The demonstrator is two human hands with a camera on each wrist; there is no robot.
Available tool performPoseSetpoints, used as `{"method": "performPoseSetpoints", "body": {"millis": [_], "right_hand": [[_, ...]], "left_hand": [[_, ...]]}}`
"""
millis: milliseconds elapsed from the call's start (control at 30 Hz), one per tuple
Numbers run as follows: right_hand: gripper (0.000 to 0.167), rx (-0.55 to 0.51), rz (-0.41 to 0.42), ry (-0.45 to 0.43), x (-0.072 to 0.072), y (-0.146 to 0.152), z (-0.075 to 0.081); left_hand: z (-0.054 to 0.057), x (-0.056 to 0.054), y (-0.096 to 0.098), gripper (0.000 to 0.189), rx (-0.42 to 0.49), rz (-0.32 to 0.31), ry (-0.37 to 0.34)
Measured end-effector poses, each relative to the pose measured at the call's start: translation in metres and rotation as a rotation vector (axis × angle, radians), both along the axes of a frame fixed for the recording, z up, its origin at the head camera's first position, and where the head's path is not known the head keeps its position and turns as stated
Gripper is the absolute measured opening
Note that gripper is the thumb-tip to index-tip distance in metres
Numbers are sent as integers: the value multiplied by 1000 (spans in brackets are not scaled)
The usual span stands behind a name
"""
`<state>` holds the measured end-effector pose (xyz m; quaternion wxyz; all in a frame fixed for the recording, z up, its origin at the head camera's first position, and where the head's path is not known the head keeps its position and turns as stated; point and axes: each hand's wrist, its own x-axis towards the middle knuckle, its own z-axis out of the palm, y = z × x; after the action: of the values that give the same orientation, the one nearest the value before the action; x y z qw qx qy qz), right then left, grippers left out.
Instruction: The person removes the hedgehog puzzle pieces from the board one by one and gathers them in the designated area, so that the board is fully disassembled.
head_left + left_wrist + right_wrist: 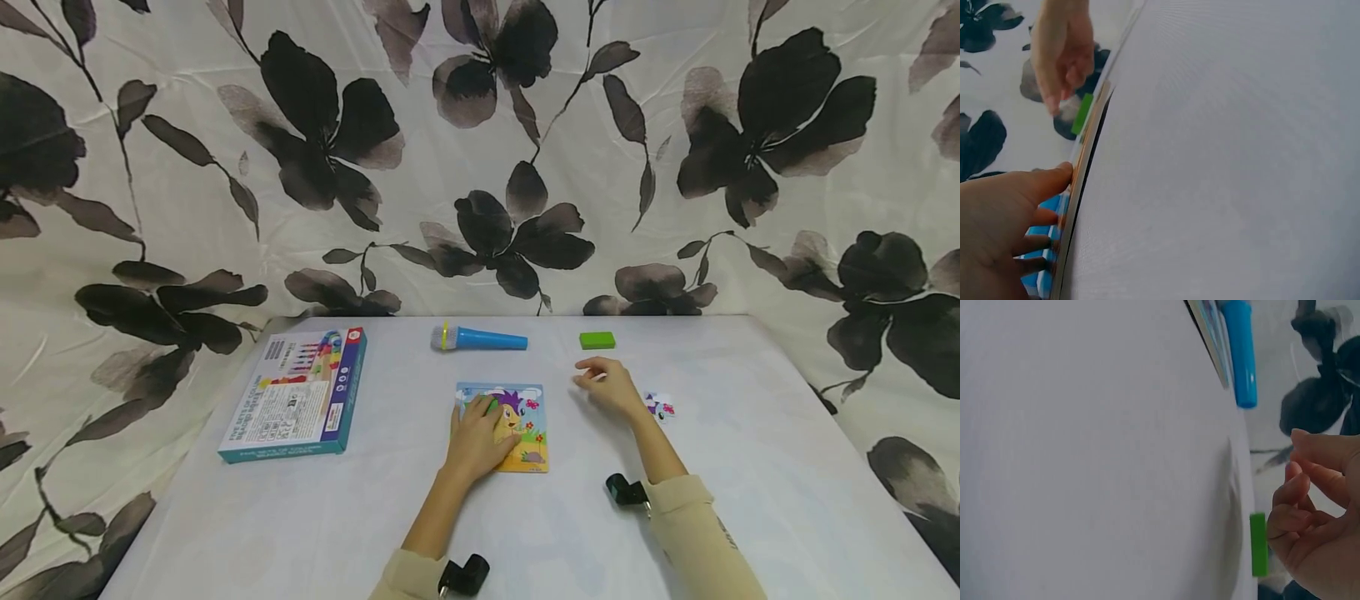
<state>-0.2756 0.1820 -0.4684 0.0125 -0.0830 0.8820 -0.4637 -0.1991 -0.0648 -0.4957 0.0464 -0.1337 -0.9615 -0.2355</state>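
A colorful picture board with a purple-haired cartoon animal lies flat on the white table. My left hand rests on the board's left part, covering some of the picture. In the left wrist view, the fingers of the left hand spread along the board's edge. My right hand hovers over the table to the right of the board, its fingers loosely bent. Nothing shows between the fingers of the right hand. Beside the right wrist lies a small piece with a purple and pink print.
A blue toy microphone lies behind the board. Farther right is a green block, just beyond the right hand. At the left lies a large flat printed box. A floral cloth hangs behind the table.
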Motion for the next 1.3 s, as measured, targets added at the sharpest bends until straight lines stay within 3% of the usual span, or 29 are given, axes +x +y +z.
{"method": "performPoseSetpoints", "body": {"millis": [367, 700, 1300], "right_hand": [[25, 30, 188, 79, -4, -82, -6], [34, 367, 324, 85, -7, -108, -3], [24, 315, 327, 39, -4, -113, 0]], "left_hand": [[3, 12, -5, 39, -6, 14, -22], [4, 19, 2, 30, -53, -43, -60], [2, 22, -1, 30, -36, -44, -15]]}}
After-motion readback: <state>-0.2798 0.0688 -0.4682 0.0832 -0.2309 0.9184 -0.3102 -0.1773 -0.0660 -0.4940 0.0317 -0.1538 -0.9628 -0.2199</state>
